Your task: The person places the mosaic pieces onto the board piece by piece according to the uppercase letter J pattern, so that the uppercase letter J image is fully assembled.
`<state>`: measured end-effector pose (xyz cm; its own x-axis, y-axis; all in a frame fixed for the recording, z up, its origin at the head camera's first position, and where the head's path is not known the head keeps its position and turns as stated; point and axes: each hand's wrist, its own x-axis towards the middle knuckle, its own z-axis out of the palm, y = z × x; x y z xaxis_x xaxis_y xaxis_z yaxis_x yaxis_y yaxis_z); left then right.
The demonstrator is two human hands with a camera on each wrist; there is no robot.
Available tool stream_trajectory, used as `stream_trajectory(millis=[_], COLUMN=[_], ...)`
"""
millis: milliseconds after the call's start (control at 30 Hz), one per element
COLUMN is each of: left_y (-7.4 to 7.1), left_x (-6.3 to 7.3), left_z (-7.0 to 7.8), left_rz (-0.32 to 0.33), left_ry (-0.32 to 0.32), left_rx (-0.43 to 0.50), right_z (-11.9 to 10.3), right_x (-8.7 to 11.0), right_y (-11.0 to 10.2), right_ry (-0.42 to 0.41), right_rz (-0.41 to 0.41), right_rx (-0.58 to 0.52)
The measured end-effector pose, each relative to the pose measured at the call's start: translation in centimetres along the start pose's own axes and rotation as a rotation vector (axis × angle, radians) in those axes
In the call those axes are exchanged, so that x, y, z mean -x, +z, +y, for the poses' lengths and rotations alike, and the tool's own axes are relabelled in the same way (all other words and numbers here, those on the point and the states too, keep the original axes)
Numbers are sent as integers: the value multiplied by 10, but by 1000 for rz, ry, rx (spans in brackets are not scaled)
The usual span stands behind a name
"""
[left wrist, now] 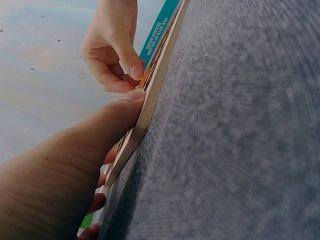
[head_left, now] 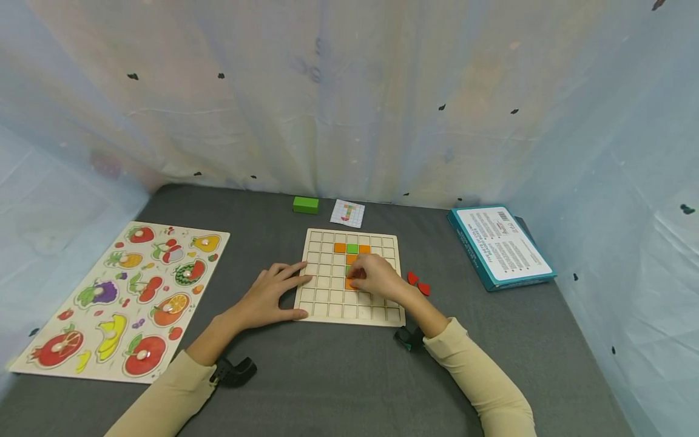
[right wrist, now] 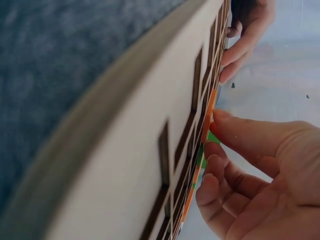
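A pale wooden grid board point(head_left: 322, 295) lies on the dark cloth, with orange and green square tiles set in a T-like pattern. My left hand point(head_left: 269, 295) spreads its fingers along the board's left edge, thumb near the front corner. Over the middle of the grid, my right hand point(head_left: 377, 276) pinches an orange tile point(right wrist: 210, 112) at the lower end of the column, close against the board. Its curled fingers partly cover the tiles there. In the left wrist view, the right thumb and fingertips meet at the board's surface.
Two red pieces point(head_left: 418, 283) lie right of the board. Behind it are a green block point(head_left: 306, 205) and a small pattern card point(head_left: 347, 213). A fruit puzzle board point(head_left: 122, 303) takes up the left side. A teal box point(head_left: 499, 247) sits at the right.
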<state>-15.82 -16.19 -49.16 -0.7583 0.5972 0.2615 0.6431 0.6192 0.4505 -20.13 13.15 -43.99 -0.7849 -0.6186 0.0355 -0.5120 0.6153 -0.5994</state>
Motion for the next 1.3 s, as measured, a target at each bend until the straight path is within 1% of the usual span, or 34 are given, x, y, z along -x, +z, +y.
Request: stream_trajectory(millis=[167,267,333,433,533,667,800,933,1100,1300], left_y=[0,1,1,2,2,3,3,2,1,0], left_x=[0,0,0,-1,-1,0,-1,-1,-1,-1], left_z=[-1,-1,-1,0,0,-1,-1,-1,-1,0], left_rz=[-9,-14,-11,-3,4,10,12,7,-5,-7], left_ry=[-6,-10,-9,-6,-4,2,5,6,-4,-2], left_rx=[0,1,0,-3,-2,-6,-15,-18,-10,-4], right_z=[-1,0,3,11,25,46,62,69,72,75], right_x=[1,4,9,22,39,62,84,100,109,111], right_y=[-2,-10,-19,-37,-53,-65,-68,-64,-58,-55], right_ry=[-9,-7,4,51,103,174,215,234,255,264], right_rz=[-4,7,19,31,28,24,16,29,73,88], right_rx=[24,45,53,63,68,93,102,102,103,103])
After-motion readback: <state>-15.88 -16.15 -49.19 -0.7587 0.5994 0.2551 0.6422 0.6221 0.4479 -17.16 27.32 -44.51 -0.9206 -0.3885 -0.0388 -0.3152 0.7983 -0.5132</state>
